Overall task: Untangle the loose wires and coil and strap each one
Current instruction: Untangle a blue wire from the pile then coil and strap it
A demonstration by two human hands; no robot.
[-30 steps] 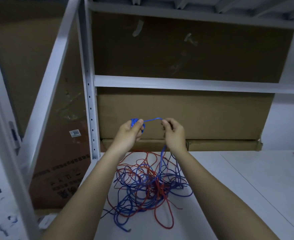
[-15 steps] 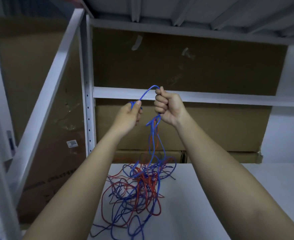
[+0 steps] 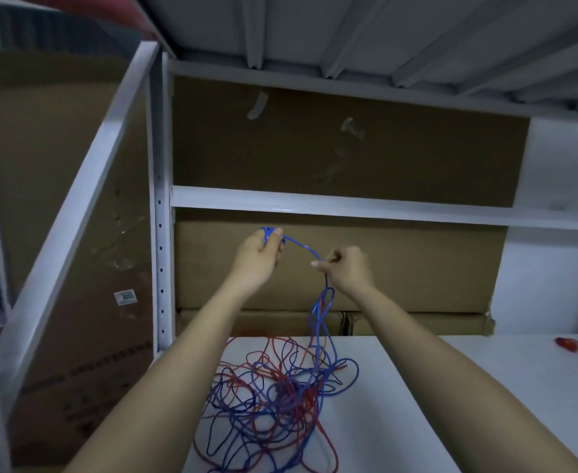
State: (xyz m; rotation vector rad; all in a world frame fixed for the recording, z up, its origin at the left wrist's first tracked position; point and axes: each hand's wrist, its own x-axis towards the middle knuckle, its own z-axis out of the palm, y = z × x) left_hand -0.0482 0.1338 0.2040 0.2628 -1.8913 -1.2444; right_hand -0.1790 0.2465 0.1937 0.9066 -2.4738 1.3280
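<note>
Hands raised above the desk (image 3: 400,387), both gripping one thin blue wire (image 3: 301,246).

Left hand (image 3: 258,256) curled round a small bundle of blue loops; right hand (image 3: 347,269) pinching the same glossy strand, a short arc spanning between them. Below the right hand, blue wire hanging down into a loose tangle of red and blue wires (image 3: 277,401) sprawled on the smooth white desk. Behind, matte brown cardboard (image 3: 349,264) and a white metal shelf beam (image 3: 349,206).
</note>
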